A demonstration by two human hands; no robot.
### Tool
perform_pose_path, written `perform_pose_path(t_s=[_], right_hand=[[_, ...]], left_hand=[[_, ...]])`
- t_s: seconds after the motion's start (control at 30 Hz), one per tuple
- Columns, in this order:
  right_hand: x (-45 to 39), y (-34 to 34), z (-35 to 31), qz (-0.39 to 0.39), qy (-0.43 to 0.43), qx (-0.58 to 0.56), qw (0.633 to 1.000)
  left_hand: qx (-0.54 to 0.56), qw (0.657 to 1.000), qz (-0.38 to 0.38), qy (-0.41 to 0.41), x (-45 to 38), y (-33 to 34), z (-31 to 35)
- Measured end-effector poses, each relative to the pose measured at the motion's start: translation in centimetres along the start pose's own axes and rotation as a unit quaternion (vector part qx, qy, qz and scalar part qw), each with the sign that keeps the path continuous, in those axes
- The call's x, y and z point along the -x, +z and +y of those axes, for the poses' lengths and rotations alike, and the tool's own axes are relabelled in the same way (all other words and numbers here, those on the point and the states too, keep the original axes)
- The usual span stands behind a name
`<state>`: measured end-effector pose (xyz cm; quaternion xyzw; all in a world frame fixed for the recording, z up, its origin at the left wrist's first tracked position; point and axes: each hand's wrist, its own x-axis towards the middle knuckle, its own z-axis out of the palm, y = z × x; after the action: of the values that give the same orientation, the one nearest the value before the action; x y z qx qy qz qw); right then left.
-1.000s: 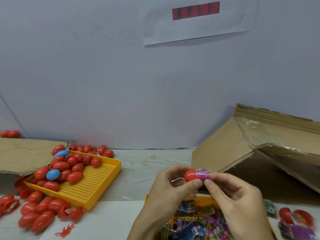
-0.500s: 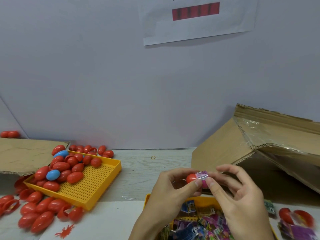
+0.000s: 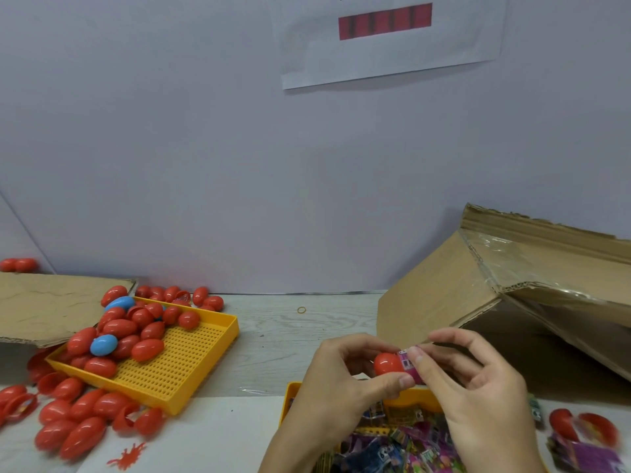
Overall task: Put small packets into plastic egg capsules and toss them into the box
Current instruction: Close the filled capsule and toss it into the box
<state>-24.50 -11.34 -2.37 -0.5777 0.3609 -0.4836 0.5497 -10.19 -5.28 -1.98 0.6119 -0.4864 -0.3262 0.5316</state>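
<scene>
My left hand [image 3: 345, 380] grips a red capsule half [image 3: 387, 364] between thumb and fingers, its mouth turned right. A pink packet [image 3: 409, 365] sticks out of that mouth, and my right hand [image 3: 478, 390] pinches and presses it with thumb and forefinger. Both hands hover over a yellow tray [image 3: 290, 401] filled with several colourful packets [image 3: 403, 445]. The cardboard box [image 3: 454, 291] lies tipped on its side at the right, its opening just behind my right hand.
A second yellow tray [image 3: 191, 363] at the left holds several red and two blue capsules [image 3: 104, 344]. More red capsules [image 3: 75, 425] lie loose around it. A flat cardboard sheet [image 3: 44, 308] is at far left. Red capsule halves [image 3: 580, 426] and packets lie at far right.
My hands have dropped slightly toward the packet tray. The right fingers have shifted over the packet, pushing it further into the red half.
</scene>
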Motion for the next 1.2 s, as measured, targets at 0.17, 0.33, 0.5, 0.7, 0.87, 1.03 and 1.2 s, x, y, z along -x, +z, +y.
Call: perform_pose_path(t_s=[0.17, 0.33, 0.5, 0.7, 0.87, 1.03, 1.2], right_hand=[[0.1, -0.1, -0.1, -0.002, 0.001, 0.022, 1.0], [0.3, 0.0, -0.1, -0.006, -0.014, 0.055, 0.998], [0.4, 0.0, -0.3, -0.018, -0.036, 0.066, 0.997], [0.8, 0.4, -0.4, -0.046, -0.088, 0.149, 0.984], [1.2, 1.0, -0.5, -0.052, -0.132, 0.243, 0.96], [1.3, 1.0, -0.6, -0.002, -0.174, 0.293, 0.94], [1.1, 0.8, -0.4, 0.034, -0.207, 0.289, 0.934]], left_hand=[[-0.024, 1.0, 0.002, 0.002, 0.1, 0.1, 0.0], [-0.037, 0.999, 0.0, 0.01, 0.0, 0.1, 0.1], [-0.036, 0.999, 0.006, 0.03, 0.0, 0.3, 0.2], [0.041, 0.998, 0.052, 0.018, -0.3, 0.2, 0.4], [0.03, 0.999, 0.03, 0.02, -0.3, 0.6, 0.5], [0.038, 0.999, 0.006, 0.014, -0.3, 1.4, 0.7], [0.046, 0.999, 0.008, 0.025, -0.5, 1.7, 0.7]])
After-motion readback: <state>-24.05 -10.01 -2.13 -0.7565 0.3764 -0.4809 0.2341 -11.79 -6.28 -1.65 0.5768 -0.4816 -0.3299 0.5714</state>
